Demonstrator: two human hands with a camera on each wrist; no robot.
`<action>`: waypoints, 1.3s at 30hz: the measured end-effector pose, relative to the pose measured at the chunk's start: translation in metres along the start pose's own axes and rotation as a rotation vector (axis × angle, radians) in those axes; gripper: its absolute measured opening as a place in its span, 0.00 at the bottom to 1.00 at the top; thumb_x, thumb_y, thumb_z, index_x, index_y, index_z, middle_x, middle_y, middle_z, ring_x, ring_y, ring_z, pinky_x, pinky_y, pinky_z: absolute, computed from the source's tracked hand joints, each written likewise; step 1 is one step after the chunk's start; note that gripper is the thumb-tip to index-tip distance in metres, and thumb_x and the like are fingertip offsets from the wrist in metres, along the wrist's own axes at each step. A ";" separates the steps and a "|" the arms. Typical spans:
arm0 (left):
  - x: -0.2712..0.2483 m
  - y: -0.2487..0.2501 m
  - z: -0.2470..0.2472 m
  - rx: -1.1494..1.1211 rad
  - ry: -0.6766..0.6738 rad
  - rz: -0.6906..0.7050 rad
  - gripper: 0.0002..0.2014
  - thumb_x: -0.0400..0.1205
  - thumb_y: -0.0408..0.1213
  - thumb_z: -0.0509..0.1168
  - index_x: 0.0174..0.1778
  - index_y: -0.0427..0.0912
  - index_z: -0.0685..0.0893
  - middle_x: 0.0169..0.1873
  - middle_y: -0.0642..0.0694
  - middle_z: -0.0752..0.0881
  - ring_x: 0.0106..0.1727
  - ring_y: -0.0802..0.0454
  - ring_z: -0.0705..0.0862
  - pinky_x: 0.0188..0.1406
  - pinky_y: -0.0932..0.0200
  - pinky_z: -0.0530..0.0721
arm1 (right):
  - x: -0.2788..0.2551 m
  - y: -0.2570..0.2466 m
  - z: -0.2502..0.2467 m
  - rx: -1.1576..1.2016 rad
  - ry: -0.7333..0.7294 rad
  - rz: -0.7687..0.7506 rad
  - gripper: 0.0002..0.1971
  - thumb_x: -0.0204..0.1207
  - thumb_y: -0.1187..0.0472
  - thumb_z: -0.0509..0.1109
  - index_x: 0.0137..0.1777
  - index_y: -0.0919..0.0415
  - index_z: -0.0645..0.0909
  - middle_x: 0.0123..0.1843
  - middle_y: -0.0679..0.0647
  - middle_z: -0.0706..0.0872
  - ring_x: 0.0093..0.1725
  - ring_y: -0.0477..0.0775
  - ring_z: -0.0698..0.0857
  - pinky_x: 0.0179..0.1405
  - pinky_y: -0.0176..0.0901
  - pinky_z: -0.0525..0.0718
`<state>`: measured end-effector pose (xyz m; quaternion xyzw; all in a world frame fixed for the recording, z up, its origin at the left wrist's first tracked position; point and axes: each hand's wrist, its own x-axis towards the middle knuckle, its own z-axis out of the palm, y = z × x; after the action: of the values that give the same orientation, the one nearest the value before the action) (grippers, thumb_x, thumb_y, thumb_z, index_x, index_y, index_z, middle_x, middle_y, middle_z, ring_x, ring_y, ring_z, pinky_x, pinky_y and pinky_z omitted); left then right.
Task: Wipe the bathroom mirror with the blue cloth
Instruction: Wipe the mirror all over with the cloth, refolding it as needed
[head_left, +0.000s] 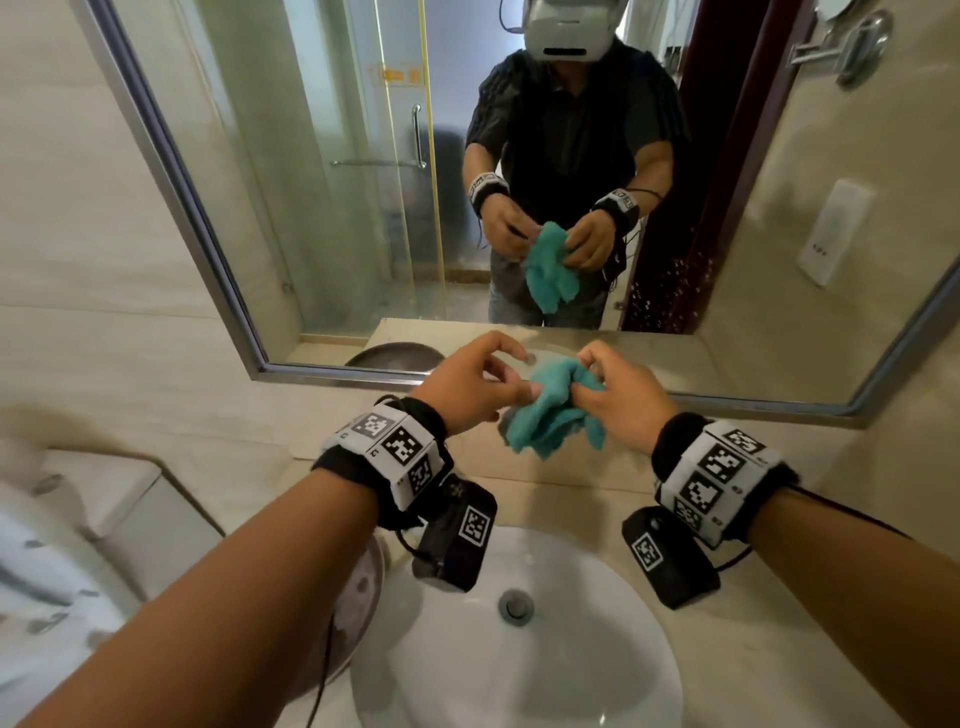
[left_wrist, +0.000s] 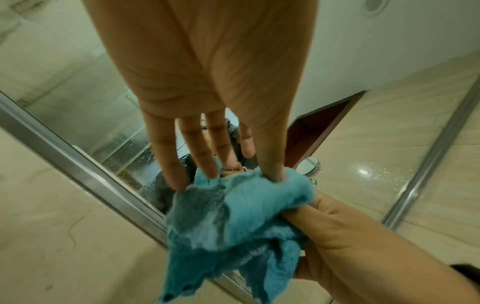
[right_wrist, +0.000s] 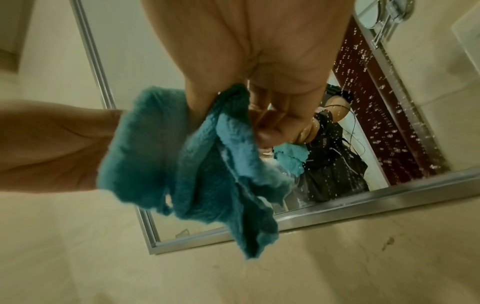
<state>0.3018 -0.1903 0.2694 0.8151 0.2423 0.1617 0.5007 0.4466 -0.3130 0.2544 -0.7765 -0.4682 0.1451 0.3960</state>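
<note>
The crumpled blue cloth (head_left: 550, 415) hangs between both hands above the sink, just in front of the mirror's lower edge. My left hand (head_left: 488, 384) pinches its left side with thumb and fingertips, the index finger raised. My right hand (head_left: 618, 389) grips its right side with curled fingers. The steel-framed mirror (head_left: 337, 182) fills the wall ahead and reflects me holding the cloth. In the left wrist view the left hand (left_wrist: 226, 164) touches the cloth (left_wrist: 233, 222) while the right hand (left_wrist: 337, 232) clutches it. In the right wrist view the right hand (right_wrist: 272, 115) bunches the cloth (right_wrist: 155, 154); water drops (right_wrist: 389, 127) dot the mirror.
Below my wrists lies a white sink basin (head_left: 571, 649) with a metal drain (head_left: 516, 605), set in a beige counter (head_left: 779, 649). A toilet cistern (head_left: 104, 493) stands at the left. A round wall mirror (head_left: 862, 47) and a white wall fixture (head_left: 836, 228) are at the right.
</note>
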 end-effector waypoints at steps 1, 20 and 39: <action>0.005 -0.002 -0.001 0.044 -0.023 -0.030 0.19 0.75 0.43 0.73 0.61 0.53 0.77 0.53 0.50 0.81 0.50 0.52 0.83 0.43 0.54 0.87 | 0.002 0.001 0.001 0.052 -0.025 -0.008 0.05 0.78 0.62 0.67 0.47 0.55 0.72 0.41 0.54 0.81 0.40 0.53 0.80 0.36 0.44 0.80; 0.078 -0.021 -0.014 0.238 -0.022 0.348 0.28 0.72 0.35 0.76 0.66 0.47 0.73 0.64 0.47 0.77 0.65 0.49 0.76 0.66 0.55 0.76 | 0.039 0.015 0.010 0.285 0.297 -0.052 0.28 0.67 0.63 0.78 0.55 0.46 0.62 0.49 0.54 0.79 0.47 0.58 0.84 0.44 0.56 0.87; 0.162 -0.061 -0.019 1.387 0.485 0.448 0.70 0.61 0.64 0.76 0.80 0.51 0.27 0.79 0.38 0.28 0.79 0.36 0.28 0.74 0.27 0.34 | 0.144 0.064 0.006 -0.783 0.656 -0.755 0.16 0.72 0.66 0.71 0.61 0.61 0.84 0.66 0.57 0.83 0.57 0.57 0.73 0.61 0.52 0.73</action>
<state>0.4121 -0.0632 0.2271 0.9139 0.2203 0.2447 -0.2373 0.5568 -0.2051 0.2234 -0.6493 -0.5826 -0.4317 0.2295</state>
